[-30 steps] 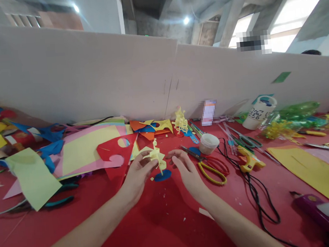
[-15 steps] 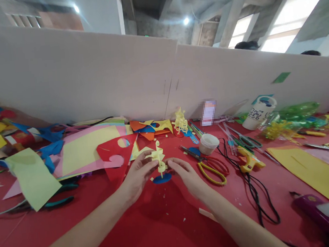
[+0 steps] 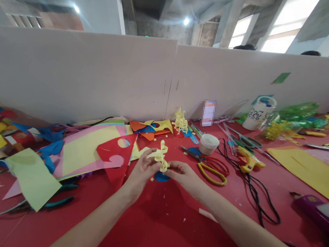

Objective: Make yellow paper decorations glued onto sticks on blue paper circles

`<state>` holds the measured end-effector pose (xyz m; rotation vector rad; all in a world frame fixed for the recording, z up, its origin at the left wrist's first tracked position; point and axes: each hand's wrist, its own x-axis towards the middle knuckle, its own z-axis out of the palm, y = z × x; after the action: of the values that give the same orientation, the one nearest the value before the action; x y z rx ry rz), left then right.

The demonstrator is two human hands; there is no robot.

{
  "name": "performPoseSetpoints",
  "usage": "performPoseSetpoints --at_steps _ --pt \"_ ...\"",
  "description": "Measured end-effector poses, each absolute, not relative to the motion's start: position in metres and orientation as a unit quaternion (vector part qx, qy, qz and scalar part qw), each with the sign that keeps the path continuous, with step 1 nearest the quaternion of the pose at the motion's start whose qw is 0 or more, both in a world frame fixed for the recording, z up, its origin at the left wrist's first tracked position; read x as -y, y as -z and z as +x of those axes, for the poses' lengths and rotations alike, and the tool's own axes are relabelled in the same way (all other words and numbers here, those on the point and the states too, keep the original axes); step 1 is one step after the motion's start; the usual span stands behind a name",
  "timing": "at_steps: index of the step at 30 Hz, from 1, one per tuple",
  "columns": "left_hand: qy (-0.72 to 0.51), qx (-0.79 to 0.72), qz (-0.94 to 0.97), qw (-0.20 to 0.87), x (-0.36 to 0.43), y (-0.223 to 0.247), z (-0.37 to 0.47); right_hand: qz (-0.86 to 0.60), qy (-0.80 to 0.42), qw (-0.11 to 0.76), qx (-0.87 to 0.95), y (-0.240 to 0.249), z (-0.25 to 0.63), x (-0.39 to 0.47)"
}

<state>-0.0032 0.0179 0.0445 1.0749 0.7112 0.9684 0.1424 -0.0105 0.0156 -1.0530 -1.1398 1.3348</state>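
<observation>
A small figure of curled pale-yellow paper strips (image 3: 162, 158) stands between my hands on a round blue base (image 3: 162, 177). My left hand (image 3: 140, 175) closes its thumb and fingers on the figure's left side, by a strip that sticks out. From the right, the thumb and forefinger of my right hand (image 3: 184, 176) pinch at the lower curl, just above the base. Fingertips cover part of the strips. A few tiny paper scraps lie near the base. Behind it stands a similar yellow paper figure (image 3: 180, 122).
Scissors with yellow and red handles (image 3: 212, 173), a white cup (image 3: 208, 144) and a yellow glue gun (image 3: 250, 160) with black cable lie to the right. Coloured paper sheets (image 3: 91, 148) and pliers (image 3: 58, 202) are at left. A purple tool (image 3: 321, 213) sits front right. A white partition (image 3: 119, 77) rises behind.
The paper figure's upper part has shifted right and now leans that way. My right fingers have moved in and down, closing near its lower curl; my left hand stays almost in place.
</observation>
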Motion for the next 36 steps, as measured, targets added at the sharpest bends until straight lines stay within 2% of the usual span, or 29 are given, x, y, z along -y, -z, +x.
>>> performPoseSetpoints --at_steps 5,9,21,36 --pt "-0.443 -0.351 0.564 0.602 -0.013 -0.039 0.003 -0.465 -0.521 0.534 0.477 -0.017 0.144 0.009" --pt "-0.454 -0.359 0.584 0.568 -0.015 -0.038 0.001 -0.46 -0.514 0.527 0.497 -0.019 0.142 0.01" --pt "-0.463 -0.356 0.57 0.578 -0.02 -0.042 -0.005 -0.439 -0.536 0.508 0.511 -0.02 0.144 0.011" --pt "-0.459 -0.322 0.56 0.611 -0.023 -0.039 -0.006 -0.437 -0.508 0.553 0.495 -0.018 0.146 0.006"
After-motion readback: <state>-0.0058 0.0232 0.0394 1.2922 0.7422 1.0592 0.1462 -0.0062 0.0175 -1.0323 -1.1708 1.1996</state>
